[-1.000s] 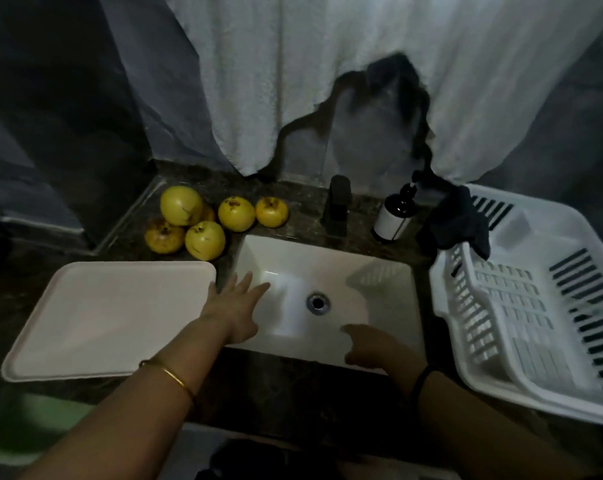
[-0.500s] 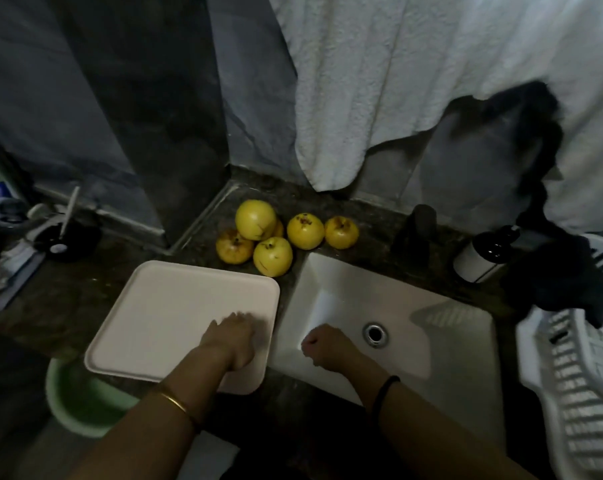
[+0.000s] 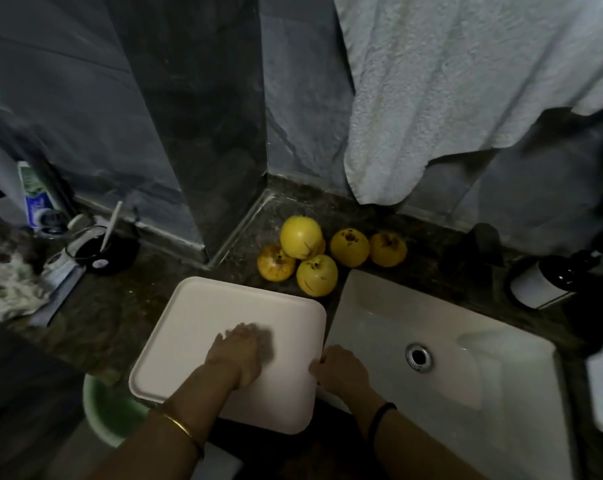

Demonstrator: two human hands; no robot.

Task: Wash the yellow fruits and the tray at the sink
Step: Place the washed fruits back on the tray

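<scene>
Gripping the tray (image 3: 206,317) rim is the right hand (image 3: 341,370); left hand (image 3: 239,355) flat inside.

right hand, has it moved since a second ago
Yes, leftward. The right hand was at the sink's front rim, just right of the drain; now it is well left of the drain, at the tray's right edge.

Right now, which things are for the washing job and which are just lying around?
For the job: yellow fruits, tray, sink.

Just lying about: towel, toothpaste tube, dark bottle, green bucket, black cup.
</scene>
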